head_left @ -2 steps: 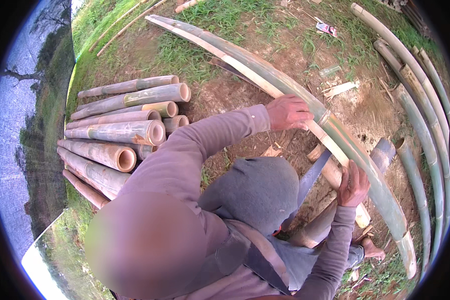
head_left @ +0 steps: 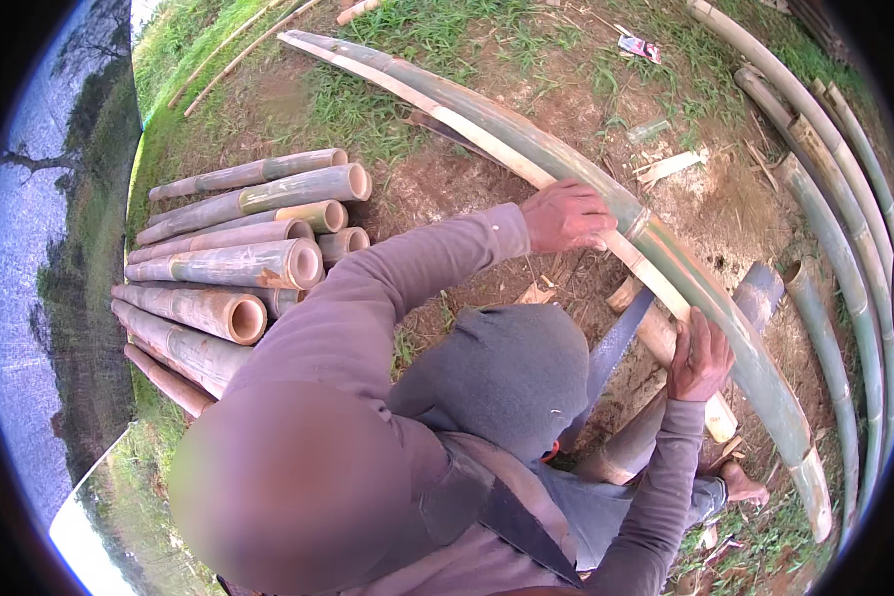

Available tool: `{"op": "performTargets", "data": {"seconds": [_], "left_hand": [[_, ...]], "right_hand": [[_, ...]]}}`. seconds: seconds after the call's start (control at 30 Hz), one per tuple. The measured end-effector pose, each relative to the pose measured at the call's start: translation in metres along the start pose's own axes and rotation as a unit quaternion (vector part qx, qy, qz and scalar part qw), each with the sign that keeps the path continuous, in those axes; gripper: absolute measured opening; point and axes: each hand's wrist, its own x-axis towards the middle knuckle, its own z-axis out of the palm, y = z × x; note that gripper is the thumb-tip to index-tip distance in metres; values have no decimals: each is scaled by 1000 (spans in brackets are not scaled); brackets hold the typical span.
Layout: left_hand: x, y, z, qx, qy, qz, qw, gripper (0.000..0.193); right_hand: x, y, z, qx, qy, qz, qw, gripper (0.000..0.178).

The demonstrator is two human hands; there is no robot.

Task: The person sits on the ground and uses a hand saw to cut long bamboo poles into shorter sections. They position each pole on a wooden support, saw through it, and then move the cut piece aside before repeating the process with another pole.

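Observation:
A long green-grey bamboo pole (head_left: 502,121) runs from the far left to the near right, with a pale cut edge along its near side. My left hand (head_left: 569,216) is closed over that edge near the pole's middle, fingers pointing right. Further down the same edge, my right hand (head_left: 700,360) grips the pole with its fingertips on top. Beneath it, a thick bamboo piece (head_left: 656,333) lies crosswise, partly hidden by the pole and my right hand.
Cut bamboo lengths (head_left: 209,230) are stacked at left. Several long bamboo poles (head_left: 844,189) lie at right. A flat bluish blade-like strip (head_left: 618,343) leans beside my knee (head_left: 507,368). Pale bamboo scraps (head_left: 671,167) and a small packet (head_left: 639,47) lie on the soil.
The view has shifted slightly. Both hands keep their places on the bamboo pole, with no clear change of grip.

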Motion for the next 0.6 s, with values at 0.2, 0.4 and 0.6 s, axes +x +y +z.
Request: {"op": "performTargets", "data": {"seconds": [0.2,0.4,0.6], "left_hand": [[-12,0,-9,86,6,-47,995,39],[-4,2,4,65,-12,-38,997,40],[-3,-7,0,72,-2,-37,997,46]], "right_hand": [[-51,-72,-27,49,-94,43,993,37],[-186,-114,2,120,-610,124,773,39],[-214,-134,31,90,-689,108,711,38]]}}
